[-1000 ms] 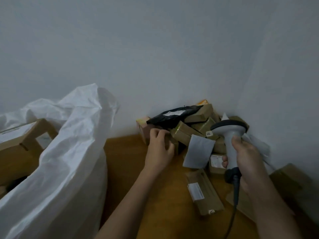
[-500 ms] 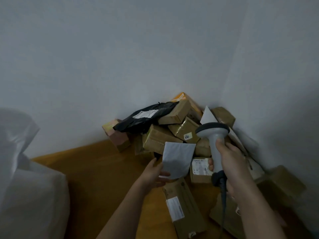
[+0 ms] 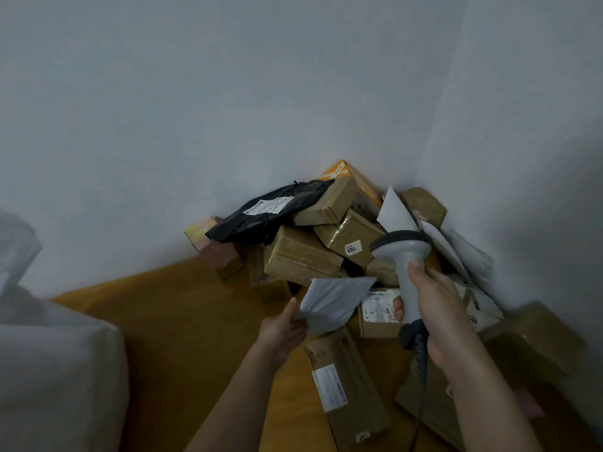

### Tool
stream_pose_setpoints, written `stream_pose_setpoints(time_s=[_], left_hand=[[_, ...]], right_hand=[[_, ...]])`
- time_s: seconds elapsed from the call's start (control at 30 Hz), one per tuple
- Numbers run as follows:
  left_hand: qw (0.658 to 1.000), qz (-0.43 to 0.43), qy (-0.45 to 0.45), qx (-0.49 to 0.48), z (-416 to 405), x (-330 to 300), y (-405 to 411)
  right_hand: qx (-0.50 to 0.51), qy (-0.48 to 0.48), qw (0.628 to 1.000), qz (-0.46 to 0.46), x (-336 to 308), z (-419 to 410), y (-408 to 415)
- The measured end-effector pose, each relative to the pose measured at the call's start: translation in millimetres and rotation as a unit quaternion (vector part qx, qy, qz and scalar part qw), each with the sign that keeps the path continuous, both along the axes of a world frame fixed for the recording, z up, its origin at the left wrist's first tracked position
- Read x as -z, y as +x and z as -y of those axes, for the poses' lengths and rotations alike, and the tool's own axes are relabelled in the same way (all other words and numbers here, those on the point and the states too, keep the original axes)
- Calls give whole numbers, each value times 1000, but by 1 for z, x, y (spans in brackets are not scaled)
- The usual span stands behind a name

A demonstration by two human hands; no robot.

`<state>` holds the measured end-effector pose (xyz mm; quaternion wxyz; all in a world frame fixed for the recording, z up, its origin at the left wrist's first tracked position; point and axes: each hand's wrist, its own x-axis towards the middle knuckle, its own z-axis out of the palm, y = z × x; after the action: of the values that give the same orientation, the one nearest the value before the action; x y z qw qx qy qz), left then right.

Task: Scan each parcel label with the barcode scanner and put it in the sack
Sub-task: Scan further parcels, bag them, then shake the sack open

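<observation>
Sack slid left; L grip pinches grey mailer, R grip clenches scanner.

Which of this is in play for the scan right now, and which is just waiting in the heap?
In play:
left hand gripping the grey mailer
right hand holding the barcode scanner
white sack

Waiting:
black mailer
box labelled 503
long box
wooden floor
</observation>
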<state>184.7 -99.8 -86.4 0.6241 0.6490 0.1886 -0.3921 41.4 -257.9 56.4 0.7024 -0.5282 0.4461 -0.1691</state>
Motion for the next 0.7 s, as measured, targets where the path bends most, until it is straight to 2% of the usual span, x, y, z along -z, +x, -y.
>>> stream_pose_setpoints(time_s=[0.13,0.33,0.57,0.7], left_hand=[[996,51,32,-59,-21,-19,-8],[990,125,49,-48,-59,-51,-18],[983,101,-132,-73,-86,-87,-25],[968,77,-219,-90,-91,-111,-38]], right_hand=[[3,-2,1000,15,-11,-13,-16],[-5,-18,999,31,-27,-46,-36],[-26,-96,994,36,-23,-82,-56],[-31,-99,994,23,-11,-94,-60]])
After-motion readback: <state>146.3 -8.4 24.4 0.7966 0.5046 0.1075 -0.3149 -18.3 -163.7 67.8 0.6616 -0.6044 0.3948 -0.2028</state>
